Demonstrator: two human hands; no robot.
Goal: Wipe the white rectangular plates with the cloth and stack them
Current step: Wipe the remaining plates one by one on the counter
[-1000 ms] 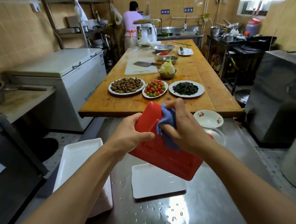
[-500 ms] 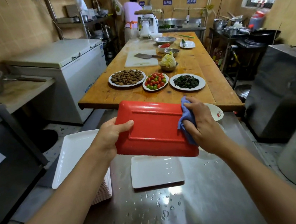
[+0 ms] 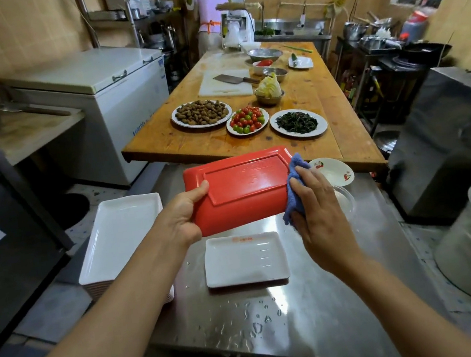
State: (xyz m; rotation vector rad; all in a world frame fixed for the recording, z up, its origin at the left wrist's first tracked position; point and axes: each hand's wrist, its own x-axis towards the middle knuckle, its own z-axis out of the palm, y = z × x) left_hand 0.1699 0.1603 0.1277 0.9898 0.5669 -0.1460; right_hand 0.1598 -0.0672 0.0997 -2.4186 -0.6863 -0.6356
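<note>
My left hand [image 3: 182, 215] grips the left end of a rectangular plate [image 3: 241, 189] whose red underside faces me, held level above the steel table [image 3: 321, 316]. My right hand [image 3: 316, 212] presses a blue cloth [image 3: 294, 188] against the plate's right end. Below the red underside lies a single white rectangular plate [image 3: 245, 261] on the table. A stack of white rectangular plates [image 3: 122, 238] stands at the table's left edge, beside my left forearm.
Water drops [image 3: 256, 322] dot the steel table near me. A small round patterned dish [image 3: 335, 171] and a clear bowl [image 3: 346, 196] sit behind my right hand. Beyond is a wooden table [image 3: 193, 142] with plates of food; a person [image 3: 210, 17] works far back.
The plate has swung from tilted on end to level and wide across. My right hand slid the cloth from the plate's middle to its right end.
</note>
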